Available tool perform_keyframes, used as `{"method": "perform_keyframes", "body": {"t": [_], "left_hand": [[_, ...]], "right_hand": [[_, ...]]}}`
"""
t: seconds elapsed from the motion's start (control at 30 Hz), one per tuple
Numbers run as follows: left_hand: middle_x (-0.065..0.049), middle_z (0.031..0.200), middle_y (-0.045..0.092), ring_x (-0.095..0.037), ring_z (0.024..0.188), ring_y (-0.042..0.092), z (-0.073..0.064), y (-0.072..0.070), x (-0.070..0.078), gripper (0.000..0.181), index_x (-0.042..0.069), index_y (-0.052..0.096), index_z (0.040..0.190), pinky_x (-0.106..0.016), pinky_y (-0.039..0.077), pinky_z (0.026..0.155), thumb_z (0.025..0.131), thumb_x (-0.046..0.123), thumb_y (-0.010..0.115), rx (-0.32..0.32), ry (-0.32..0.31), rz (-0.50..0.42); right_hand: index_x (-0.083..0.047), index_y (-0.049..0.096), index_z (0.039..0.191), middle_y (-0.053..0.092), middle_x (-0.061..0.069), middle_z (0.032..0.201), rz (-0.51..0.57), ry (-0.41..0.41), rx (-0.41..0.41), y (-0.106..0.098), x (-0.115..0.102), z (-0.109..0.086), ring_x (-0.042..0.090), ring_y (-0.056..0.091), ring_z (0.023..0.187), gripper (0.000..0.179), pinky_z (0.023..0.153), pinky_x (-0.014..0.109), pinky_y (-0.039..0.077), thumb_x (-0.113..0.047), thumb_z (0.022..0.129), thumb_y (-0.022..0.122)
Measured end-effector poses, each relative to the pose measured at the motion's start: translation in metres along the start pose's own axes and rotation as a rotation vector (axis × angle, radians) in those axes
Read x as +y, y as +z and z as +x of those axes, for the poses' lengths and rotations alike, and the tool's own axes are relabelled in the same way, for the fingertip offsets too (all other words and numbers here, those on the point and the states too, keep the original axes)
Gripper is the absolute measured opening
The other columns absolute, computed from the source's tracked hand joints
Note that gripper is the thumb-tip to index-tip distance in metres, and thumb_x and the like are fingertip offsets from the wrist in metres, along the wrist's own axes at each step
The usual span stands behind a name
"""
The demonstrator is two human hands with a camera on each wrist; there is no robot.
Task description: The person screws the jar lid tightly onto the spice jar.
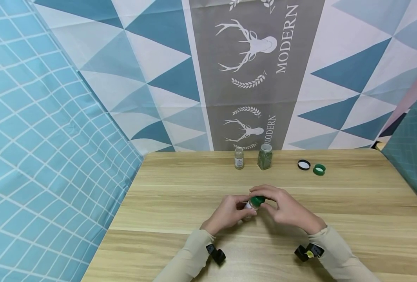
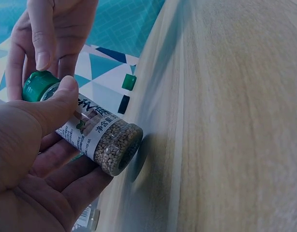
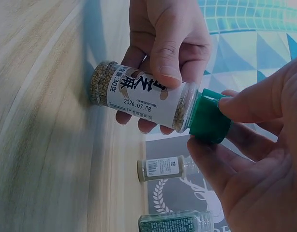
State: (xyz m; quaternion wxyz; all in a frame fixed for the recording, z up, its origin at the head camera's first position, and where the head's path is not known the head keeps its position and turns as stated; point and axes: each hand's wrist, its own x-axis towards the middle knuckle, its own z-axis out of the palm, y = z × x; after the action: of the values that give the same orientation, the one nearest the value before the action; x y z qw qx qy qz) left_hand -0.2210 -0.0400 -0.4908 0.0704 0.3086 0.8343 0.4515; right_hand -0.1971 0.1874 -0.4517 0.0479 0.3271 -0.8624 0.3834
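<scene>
A small clear jar of sesame seeds with a white printed label is held tilted over the table by my left hand. The left thumb lies along the label side, with the fingers round the far side. My right hand pinches the jar's green cap between thumb and fingers. That cap sits on the neck of the jar. In the left wrist view, the seeds fill the lower end, close over the wood.
Towards the table's back edge stand two uncapped jars, a small labelled one and a square one of green flakes. To their right lie a black lid and a green lid. A patterned cloth hangs behind the wooden table.
</scene>
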Motion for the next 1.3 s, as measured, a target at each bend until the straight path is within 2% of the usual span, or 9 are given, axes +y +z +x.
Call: {"method": "perform_keyframes", "body": {"t": [0.23, 0.47, 0.73, 1.03, 1.13, 1.3], "left_hand": [[-0.003, 0.124, 0.075, 0.001, 0.099, 0.069, 0.0000, 0.0008, -0.0002, 0.046, 0.013, 0.067, 0.137, -0.013, 0.057, 0.082, 0.093, 0.024, 0.078, 0.001, 0.003, 0.015], [0.000, 0.120, 0.076, 0.004, 0.094, 0.067, -0.0006, 0.0014, -0.0015, 0.043, 0.014, 0.070, 0.133, -0.013, 0.057, 0.081, 0.093, 0.026, 0.078, 0.005, 0.015, 0.018], [0.000, 0.118, 0.077, 0.005, 0.092, 0.067, -0.0005, 0.0026, -0.0042, 0.040, 0.014, 0.072, 0.131, -0.013, 0.058, 0.079, 0.092, 0.023, 0.079, 0.004, 0.026, 0.008], [0.000, 0.118, 0.077, 0.006, 0.091, 0.067, -0.0005, 0.0033, -0.0049, 0.040, 0.014, 0.071, 0.131, -0.013, 0.058, 0.077, 0.093, 0.024, 0.078, 0.004, 0.024, 0.002], [0.000, 0.117, 0.077, 0.007, 0.089, 0.066, -0.0003, 0.0027, -0.0039, 0.040, 0.014, 0.072, 0.131, -0.013, 0.058, 0.076, 0.093, 0.023, 0.078, 0.004, 0.020, -0.002], [0.000, 0.115, 0.077, 0.006, 0.085, 0.064, -0.0002, 0.0018, -0.0023, 0.039, 0.014, 0.072, 0.130, -0.014, 0.058, 0.074, 0.093, 0.025, 0.079, 0.005, 0.014, 0.003]], "right_hand": [[-0.012, 0.069, 0.130, 0.067, 0.004, 0.136, -0.010, 0.007, 0.006, 0.0009, 0.0008, 0.0001, 0.030, 0.063, 0.128, 0.044, 0.105, 0.052, 0.053, 0.007, 0.091, 0.070], [-0.009, 0.070, 0.128, 0.070, 0.002, 0.128, -0.022, -0.010, 0.027, 0.0009, 0.0019, 0.0019, 0.024, 0.068, 0.118, 0.037, 0.101, 0.048, 0.057, -0.002, 0.091, 0.074], [-0.009, 0.069, 0.127, 0.071, 0.007, 0.124, 0.046, 0.055, 0.022, 0.0023, 0.0029, 0.0031, 0.021, 0.071, 0.107, 0.032, 0.090, 0.033, 0.062, -0.011, 0.095, 0.074], [-0.005, 0.069, 0.127, 0.071, 0.011, 0.122, 0.046, 0.078, 0.029, 0.0027, 0.0036, 0.0046, 0.023, 0.071, 0.102, 0.033, 0.084, 0.031, 0.063, -0.017, 0.097, 0.073], [-0.004, 0.065, 0.134, 0.069, 0.014, 0.129, 0.051, 0.107, 0.016, 0.0018, 0.0027, 0.0044, 0.025, 0.070, 0.106, 0.041, 0.086, 0.034, 0.063, -0.023, 0.098, 0.072], [-0.009, 0.049, 0.152, 0.054, 0.015, 0.152, 0.030, 0.118, -0.002, -0.0001, 0.0017, 0.0038, 0.035, 0.059, 0.132, 0.064, 0.099, 0.046, 0.058, -0.036, 0.099, 0.071]]}}
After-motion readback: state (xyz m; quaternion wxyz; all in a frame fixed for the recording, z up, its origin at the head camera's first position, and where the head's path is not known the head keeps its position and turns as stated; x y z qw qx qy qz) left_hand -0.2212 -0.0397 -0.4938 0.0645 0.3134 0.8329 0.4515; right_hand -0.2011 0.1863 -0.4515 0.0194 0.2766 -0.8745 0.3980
